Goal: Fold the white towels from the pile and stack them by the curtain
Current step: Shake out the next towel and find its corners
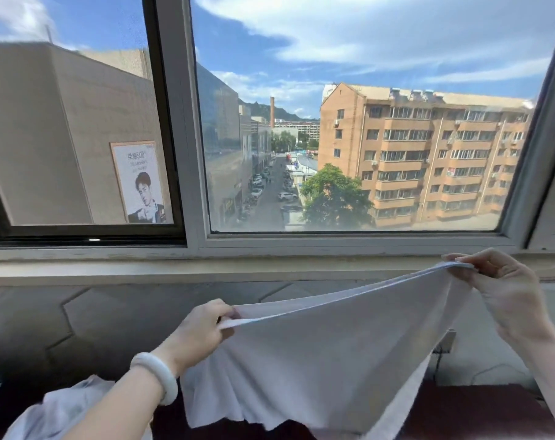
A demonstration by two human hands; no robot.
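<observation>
A white towel [317,354] hangs in the air in front of the window, stretched between both hands. My left hand [203,328] pinches its top edge at the left corner; a pale bangle sits on that wrist. Higher and farther right, my right hand [498,287] pinches the other top corner. The towel sags between them, and its lower edge dangles over a dark red surface [479,411]. More pale cloth [63,408] lies at the lower left, partly hidden by my left forearm. No curtain or folded stack is in view.
A wide window [349,138] with a grey frame fills the upper view, looking onto a street and apartment blocks. A grey sill [174,268] runs below it, above a dark patterned wall. A small socket-like fitting [444,342] shows behind the towel at right.
</observation>
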